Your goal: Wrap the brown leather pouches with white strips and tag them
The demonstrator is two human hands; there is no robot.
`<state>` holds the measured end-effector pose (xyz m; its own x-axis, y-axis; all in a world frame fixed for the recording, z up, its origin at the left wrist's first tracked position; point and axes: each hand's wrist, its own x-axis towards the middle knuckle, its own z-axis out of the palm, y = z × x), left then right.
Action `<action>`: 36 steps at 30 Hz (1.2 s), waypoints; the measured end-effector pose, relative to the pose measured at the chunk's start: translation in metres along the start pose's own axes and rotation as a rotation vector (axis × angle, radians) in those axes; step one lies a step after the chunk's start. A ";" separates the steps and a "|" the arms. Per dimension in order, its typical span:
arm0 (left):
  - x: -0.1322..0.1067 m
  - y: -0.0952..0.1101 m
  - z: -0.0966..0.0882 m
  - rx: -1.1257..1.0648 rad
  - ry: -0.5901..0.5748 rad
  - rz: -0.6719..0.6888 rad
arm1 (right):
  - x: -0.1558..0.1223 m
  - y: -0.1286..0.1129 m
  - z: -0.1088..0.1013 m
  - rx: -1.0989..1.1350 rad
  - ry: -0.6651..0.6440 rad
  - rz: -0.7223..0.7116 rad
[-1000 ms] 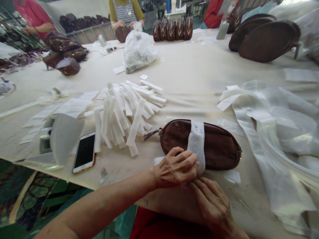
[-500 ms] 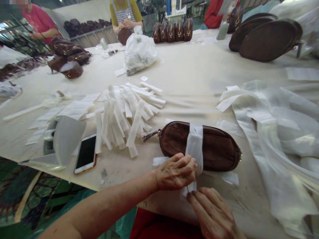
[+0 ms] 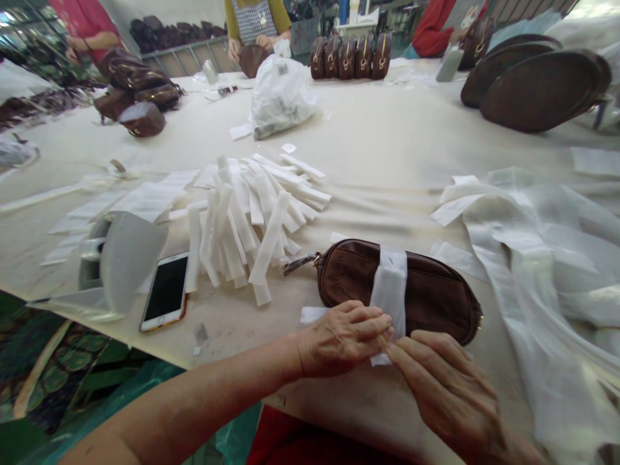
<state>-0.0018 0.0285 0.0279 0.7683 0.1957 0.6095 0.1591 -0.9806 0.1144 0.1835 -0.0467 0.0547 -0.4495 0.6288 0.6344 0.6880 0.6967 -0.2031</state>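
A brown leather bag [image 3: 438, 287] lies on its side on the table, its zip-pull end pointing left. Round its middle runs a white wrapping strip [image 3: 390, 278]. My left hand [image 3: 346, 339] is closed at the strip's near side, fingers pressed together on it. Close beside it, my right hand [image 3: 445, 384] pinches the strip near its lower end, fingertips almost touching the left ones. A short piece of the strip shows below the fingers; the rest of that end is hidden by my hands.
Left of the bag lie a heap of white strips [image 3: 252, 219], a phone [image 3: 165, 290] and a tape dispenser [image 3: 128, 261]. White sheeting [image 3: 513, 258] spreads at right. Brown bags [image 3: 537, 84], a white plastic bag [image 3: 281, 97] and co-workers [image 3: 259, 22] are across the table.
My right hand has moved up, away from me, bringing its fingertips beside my left hand. Less of the strip's near end shows. The whole view has shifted slightly.
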 end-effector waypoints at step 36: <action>-0.001 0.001 -0.001 0.032 0.039 0.067 | 0.009 0.013 0.032 0.048 0.171 0.378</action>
<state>-0.0033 0.0269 0.0284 0.7529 0.1290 0.6454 0.1284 -0.9906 0.0482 0.1704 -0.0212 0.0337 -0.0667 0.7796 0.6227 0.7569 0.4461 -0.4775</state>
